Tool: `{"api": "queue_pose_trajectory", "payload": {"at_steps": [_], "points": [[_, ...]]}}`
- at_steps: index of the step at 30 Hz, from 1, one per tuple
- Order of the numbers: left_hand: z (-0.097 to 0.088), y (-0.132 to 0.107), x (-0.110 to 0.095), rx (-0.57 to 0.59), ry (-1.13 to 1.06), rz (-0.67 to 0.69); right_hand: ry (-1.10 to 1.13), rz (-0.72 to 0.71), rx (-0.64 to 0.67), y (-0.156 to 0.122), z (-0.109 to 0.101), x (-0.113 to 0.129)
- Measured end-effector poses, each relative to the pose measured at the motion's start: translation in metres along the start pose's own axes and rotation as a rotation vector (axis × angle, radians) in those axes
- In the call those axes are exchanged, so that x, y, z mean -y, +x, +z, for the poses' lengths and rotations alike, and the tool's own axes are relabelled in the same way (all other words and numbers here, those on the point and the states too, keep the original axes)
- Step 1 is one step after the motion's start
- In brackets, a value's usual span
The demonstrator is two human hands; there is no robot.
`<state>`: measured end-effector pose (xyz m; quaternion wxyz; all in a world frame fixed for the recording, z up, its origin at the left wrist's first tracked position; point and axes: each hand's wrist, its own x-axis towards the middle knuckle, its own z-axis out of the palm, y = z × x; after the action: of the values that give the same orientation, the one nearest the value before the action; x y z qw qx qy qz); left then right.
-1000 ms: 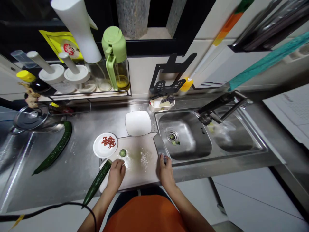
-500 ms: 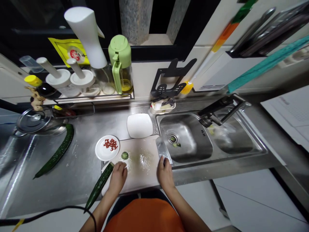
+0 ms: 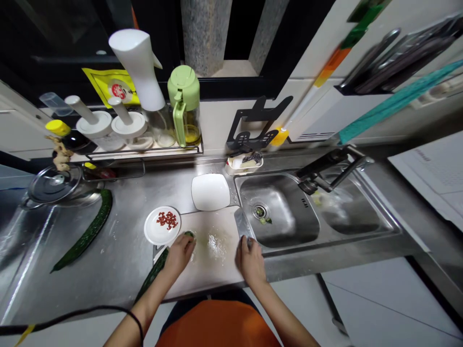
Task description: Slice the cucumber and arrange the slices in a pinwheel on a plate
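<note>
Nearest the person's orange top [image 3: 219,323], a dark cable [image 3: 97,307] loops across the lower left, and the cut cucumber [image 3: 151,275] slants up from the near edge of the tabletop [image 3: 119,250] onto the left side of the white cutting board [image 3: 217,262], partly hidden by the left forearm. Of the two hands, the left hand [image 3: 180,253] is over the board just past that cucumber, its fingers bent at a small green cucumber piece [image 3: 189,233]; whether they grip it I cannot tell. The right hand [image 3: 252,262] grasps the knife [image 3: 243,222] at its handle end, the blade pointing away along the board's right edge, next to the sink. Wet marks shine on the middle of the board. At its far left corner is a round white plate [image 3: 152,232] with diced red bits [image 3: 167,220]; at its far edge, a squarish white dish [image 3: 210,192]. A whole, curved cucumber [image 3: 87,236] lies well to the left. In the sink [image 3: 289,207], green scraps [image 3: 265,220] sit beside the drain. Farther back come the lidded pot [image 3: 54,184], the dark faucet [image 3: 318,173] and a rack [image 3: 162,152] carrying a green-topped oil bottle [image 3: 183,91] and white-lidded jars [image 3: 94,124].
</note>
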<state>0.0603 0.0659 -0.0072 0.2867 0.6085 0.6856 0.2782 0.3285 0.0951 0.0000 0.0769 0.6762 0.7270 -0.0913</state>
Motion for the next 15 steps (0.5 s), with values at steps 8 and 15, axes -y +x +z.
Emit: {"api": "queue_pose_trajectory", "payload": {"at_steps": [8, 15], "points": [[-0.015, 0.091, -0.003, -0.123, -0.112, -0.293, 0.195, -0.063, 0.014, 0.100, -0.039, 0.013], [0.010, 0.143, 0.000, -0.006, -0.041, -0.521, 0.249, 0.005, 0.127, 0.185, -0.044, 0.043]]}}
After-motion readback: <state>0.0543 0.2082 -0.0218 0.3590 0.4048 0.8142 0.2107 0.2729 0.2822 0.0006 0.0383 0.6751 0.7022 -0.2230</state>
